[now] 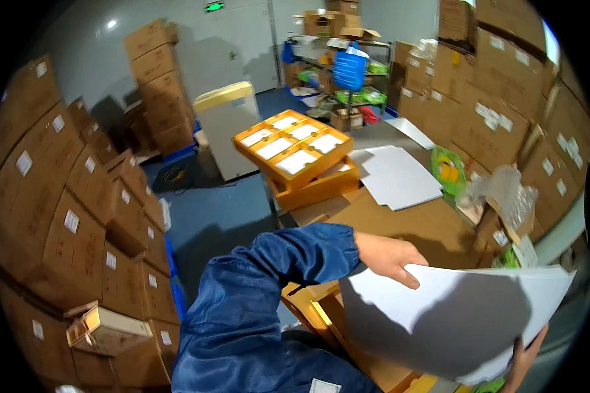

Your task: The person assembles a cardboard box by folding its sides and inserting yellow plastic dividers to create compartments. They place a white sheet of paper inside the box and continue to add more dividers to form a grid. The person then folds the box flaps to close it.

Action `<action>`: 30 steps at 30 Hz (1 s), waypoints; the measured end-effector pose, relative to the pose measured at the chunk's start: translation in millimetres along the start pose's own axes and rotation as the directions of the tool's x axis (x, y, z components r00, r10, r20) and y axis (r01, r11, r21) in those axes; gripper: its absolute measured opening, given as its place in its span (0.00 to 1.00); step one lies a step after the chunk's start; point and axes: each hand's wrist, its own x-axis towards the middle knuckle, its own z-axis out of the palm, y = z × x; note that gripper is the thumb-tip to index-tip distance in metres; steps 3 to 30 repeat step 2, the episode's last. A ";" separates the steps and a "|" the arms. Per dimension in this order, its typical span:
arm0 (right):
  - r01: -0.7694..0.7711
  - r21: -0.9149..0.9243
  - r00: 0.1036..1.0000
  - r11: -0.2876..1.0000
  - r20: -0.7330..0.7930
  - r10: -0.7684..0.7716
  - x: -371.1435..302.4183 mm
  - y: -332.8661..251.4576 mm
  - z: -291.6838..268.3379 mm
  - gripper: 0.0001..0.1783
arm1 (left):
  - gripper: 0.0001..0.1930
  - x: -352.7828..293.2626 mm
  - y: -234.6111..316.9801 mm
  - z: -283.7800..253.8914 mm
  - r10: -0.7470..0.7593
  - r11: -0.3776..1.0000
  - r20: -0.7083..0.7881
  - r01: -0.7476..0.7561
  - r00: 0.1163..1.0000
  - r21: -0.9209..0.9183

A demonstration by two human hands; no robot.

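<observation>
A thick white sheet, or a stack of them (390,311), tilts across the lower right, with a broad shadow over its face. My left hand (394,259) is closed on its far left edge, thumb on top and fingers hidden behind. At the lower right edge my right hand (528,357) grips it too, partly in shadow. Beneath the sheets is an open yellow wooden box or drawer frame (331,311), mostly covered. Farther off, more white sheets (400,178) lie flat on brown cardboard (400,229).
Left of those flat sheets, a yellow divided tray with white-lined compartments (294,145) rests askew on another yellow box (328,187). A green basket (447,170) and clear plastic wrap (508,196) are at the right. Stacked cartons (78,229) line both sides; shelving (373,78) stands behind.
</observation>
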 end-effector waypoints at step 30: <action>0.023 0.182 0.981 0.983 0.184 -0.057 11.6 17.7 0.2 0.51 | 0.19 -10.8 13.4 -2.8 -0.108 0.994 0.031 0.107 0.994 0.039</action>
